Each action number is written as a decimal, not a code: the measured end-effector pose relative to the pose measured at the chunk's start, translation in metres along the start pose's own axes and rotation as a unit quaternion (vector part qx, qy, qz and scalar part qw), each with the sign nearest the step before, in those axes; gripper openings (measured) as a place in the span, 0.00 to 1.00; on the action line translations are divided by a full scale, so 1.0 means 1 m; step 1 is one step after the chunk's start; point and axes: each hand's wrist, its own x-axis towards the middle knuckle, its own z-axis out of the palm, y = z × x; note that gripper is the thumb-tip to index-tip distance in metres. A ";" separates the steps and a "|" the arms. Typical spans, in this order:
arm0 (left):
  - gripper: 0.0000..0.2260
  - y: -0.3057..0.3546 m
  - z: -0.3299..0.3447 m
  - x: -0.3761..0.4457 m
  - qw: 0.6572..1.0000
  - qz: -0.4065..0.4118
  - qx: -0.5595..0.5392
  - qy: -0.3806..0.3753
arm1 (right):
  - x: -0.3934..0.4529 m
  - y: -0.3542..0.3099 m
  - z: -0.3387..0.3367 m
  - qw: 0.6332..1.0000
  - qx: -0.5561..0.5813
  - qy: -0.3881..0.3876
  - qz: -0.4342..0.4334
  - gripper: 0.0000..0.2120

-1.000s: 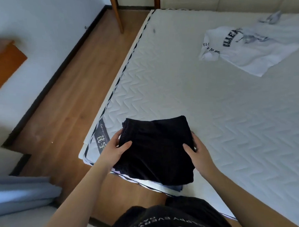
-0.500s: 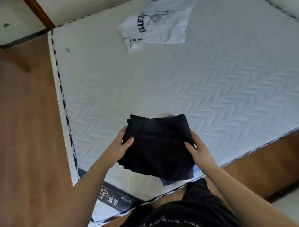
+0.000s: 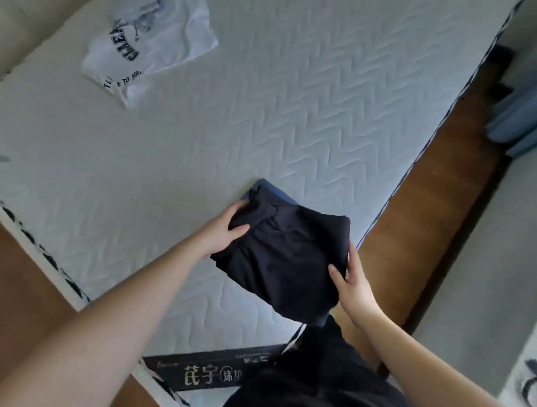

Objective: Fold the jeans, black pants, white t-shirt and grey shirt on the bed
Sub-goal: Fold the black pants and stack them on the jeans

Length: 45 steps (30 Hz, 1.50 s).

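Black pants [image 3: 285, 256], folded into a block, sit near the bed's [image 3: 296, 112] corner, atop the folded jeans [image 3: 269, 189], long axis running diagonally toward me. My left hand [image 3: 221, 232] grips the far-left end; my right hand [image 3: 354, 285] grips the near-right end. Open mattress stretches left; white t-shirt [image 3: 154, 41] lies well apart.

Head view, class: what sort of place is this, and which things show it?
Likely a bedroom: a bare quilted mattress with a maker's label, clothes on it such as a white t-shirt, and wood floor alongside.
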 end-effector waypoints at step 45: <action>0.24 -0.105 0.123 0.154 0.733 0.345 0.573 0.126 | 0.151 0.122 0.073 0.824 -0.524 0.135 -0.168 0.29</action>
